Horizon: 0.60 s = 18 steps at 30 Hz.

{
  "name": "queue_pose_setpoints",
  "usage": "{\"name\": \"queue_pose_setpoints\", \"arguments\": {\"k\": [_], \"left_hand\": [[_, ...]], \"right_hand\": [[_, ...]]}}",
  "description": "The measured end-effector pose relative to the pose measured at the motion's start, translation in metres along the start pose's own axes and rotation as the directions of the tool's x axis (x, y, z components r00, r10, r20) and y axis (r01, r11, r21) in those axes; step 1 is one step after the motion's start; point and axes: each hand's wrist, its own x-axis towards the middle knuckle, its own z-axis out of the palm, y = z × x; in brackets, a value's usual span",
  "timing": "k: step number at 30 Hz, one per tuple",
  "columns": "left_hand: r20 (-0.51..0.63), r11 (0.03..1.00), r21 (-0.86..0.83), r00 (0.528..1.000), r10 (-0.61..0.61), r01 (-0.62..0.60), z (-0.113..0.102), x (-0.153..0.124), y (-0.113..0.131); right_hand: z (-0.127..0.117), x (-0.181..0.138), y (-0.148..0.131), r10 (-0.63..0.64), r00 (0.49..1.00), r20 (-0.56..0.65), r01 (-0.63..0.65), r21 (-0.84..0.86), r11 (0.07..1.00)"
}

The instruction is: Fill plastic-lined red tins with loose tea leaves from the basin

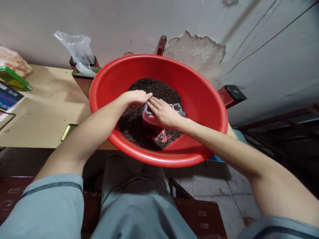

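Observation:
A large red plastic basin (199,93) sits tilted at the table's edge, above my lap. Dark loose granules (154,88), like dried tea, fill its bottom. My left hand (136,97) lies on the pile, its fingers curved together and pushing granules toward a small clear pouch (178,108). My right hand (163,113) grips that pouch at its mouth, and a pinkish part of it shows under the hand. The inside of the pouch is mostly hidden by my right hand.
A pale wooden table (42,113) stretches left. Dark red boxes (86,81), one with a clear plastic bag (77,49), stand behind the basin; another (230,94) is at the right. Green and blue packets (11,88) lie far left. A peeling wall (196,49) is behind.

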Motion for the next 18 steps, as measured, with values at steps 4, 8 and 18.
{"name": "queue_pose_setpoints", "arguments": {"k": [4,8,18], "left_hand": [[0.048,0.99,-0.138,0.999,-0.002,0.008,0.0,-0.002,0.0],[0.026,0.99,-0.14,1.0,0.011,-0.007,-0.002,-0.003,0.0],[-0.172,0.997,0.078,0.985,0.015,-0.001,-0.015,0.003,-0.015]], "right_hand": [[-0.009,-0.002,-0.003,-0.079,0.993,0.083,0.068,0.129,0.989],[-0.033,-0.005,0.014,-0.184,0.97,0.161,0.128,0.308,0.943],[-0.014,-0.001,0.035,-0.209,0.965,0.156,0.162,0.271,0.949]]}}
